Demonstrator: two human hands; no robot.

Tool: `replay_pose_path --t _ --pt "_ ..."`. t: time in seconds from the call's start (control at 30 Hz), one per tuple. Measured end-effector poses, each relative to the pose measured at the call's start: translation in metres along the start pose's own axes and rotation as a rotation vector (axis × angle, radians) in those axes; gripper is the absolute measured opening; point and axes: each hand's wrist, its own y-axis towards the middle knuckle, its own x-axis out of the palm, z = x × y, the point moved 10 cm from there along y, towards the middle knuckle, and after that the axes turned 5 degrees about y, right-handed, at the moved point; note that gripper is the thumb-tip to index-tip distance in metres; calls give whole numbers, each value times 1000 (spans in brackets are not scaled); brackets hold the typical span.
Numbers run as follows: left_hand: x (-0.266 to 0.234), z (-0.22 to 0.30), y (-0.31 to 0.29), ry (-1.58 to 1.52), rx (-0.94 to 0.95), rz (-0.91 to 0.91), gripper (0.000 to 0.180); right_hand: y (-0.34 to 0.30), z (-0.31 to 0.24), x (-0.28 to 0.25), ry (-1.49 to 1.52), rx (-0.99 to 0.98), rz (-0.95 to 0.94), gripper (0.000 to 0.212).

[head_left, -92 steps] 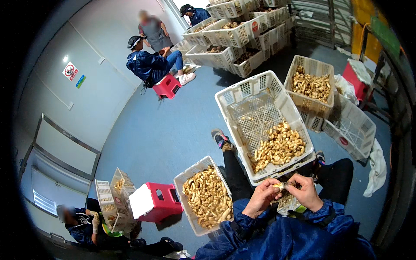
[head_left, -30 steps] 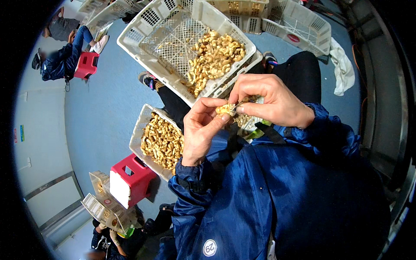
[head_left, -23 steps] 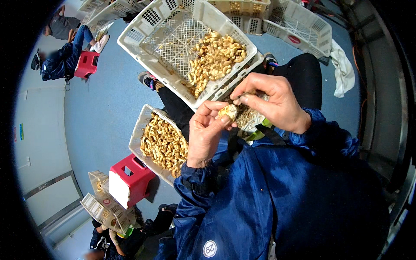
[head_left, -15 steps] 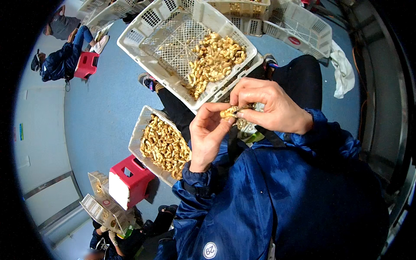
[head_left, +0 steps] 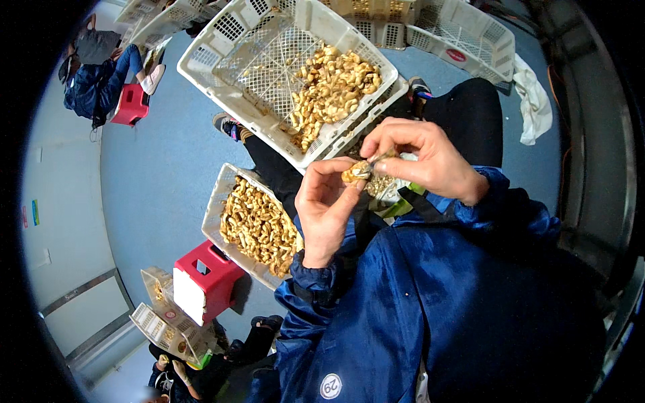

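My left hand point(head_left: 324, 208) pinches a small curved yellow-brown piece point(head_left: 356, 172) between thumb and fingertips; its exact kind is not plain. Close against it, my right hand point(head_left: 430, 158) is closed, thumb to fingers, on something thin and greyish that I cannot make out. Below my hands, a green and white bag point(head_left: 396, 201) in my lap holds pale scraps. Beyond them stands a large white crate point(head_left: 222, 84) with a heap of similar curved pieces point(head_left: 336, 87) on its right side. A smaller white crate point(head_left: 213, 201), left of my left forearm, is full of such pieces point(head_left: 259, 225).
A red stool point(head_left: 211, 279) stands at the lower left, beside stacked crates point(head_left: 158, 322) and another person's gloved hands point(head_left: 180, 369). At the upper left a person sits on a red stool point(head_left: 131, 104). An open white crate point(head_left: 463, 40) and a white cloth point(head_left: 533, 104) lie at the far right.
My right hand has shifted slightly right, its fingertips drawing away from the piece. My left hand keeps its pinch, the piece slightly turned. The seated person at upper left has moved.
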Motion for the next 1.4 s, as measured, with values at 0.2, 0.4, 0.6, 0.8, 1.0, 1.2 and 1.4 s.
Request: replay_pose_path --t 0.2,0.4,0.6,0.8,1.0,1.2,1.4 --pt "0 9 -3 230 169 42 18 0 14 5 126 220 25 5" --pt "-3 7 -2 213 188 34 20 -1 32 1 337 308 8 4" --pt "17 43 -11 716 569 30 24 -2 30 6 303 248 -29 5" --pt "15 42 -14 683 578 31 23 -7 37 0 543 404 23 4" --pt "22 45 -12 712 590 28 28 -7 24 7 321 220 -11 11" --pt "2 -32 -4 -287 -226 -75 32 -7 -38 8 -282 -282 27 9" --pt "-3 -27 -3 -211 -166 -66 24 -7 8 -2 80 165 70 7"
